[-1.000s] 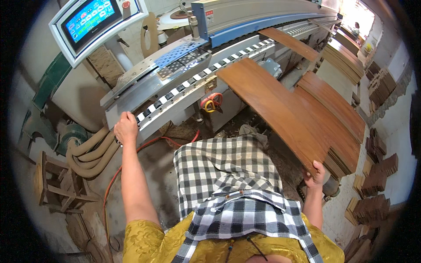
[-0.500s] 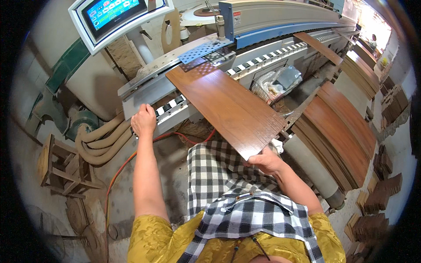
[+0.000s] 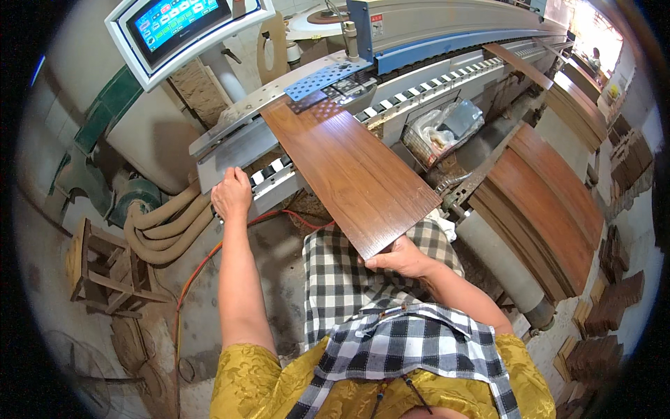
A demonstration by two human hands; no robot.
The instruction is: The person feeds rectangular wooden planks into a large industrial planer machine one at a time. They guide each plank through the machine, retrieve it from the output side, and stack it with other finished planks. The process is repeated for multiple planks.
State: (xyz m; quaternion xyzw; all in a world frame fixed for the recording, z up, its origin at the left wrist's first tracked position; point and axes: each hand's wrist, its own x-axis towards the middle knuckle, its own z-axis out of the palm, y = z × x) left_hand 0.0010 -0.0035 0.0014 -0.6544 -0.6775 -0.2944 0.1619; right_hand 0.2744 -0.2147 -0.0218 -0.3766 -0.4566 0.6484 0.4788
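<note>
A long brown wood-grain board (image 3: pixel 352 178) slants across the front of a long edge-banding machine (image 3: pixel 460 35). Its far end lies on the machine under a blue perforated plate (image 3: pixel 324 80). My right hand (image 3: pixel 401 258) grips the near end of the board, thumb along the edge, the other fingers largely hidden beneath. My left hand (image 3: pixel 232 195) is closed on the near end of the machine's grey metal table (image 3: pixel 234 160), beside the black-and-white conveyor pads (image 3: pixel 271 170); its fingertips are hidden.
At upper left stands a control screen (image 3: pixel 178 28) on a post. Stacked brown boards (image 3: pixel 537 202) lie to the right, behind a grey roller (image 3: pixel 502 262). A wire basket (image 3: pixel 443 129) holds plastic scraps. Ribbed hoses (image 3: pixel 167 227), an orange cable (image 3: pixel 199 262) and a wooden stool (image 3: pixel 112 269) are on the left.
My right hand has moved left, swinging the board's near end left with it. The far end stays under the blue plate, and my left hand keeps its place on the machine.
</note>
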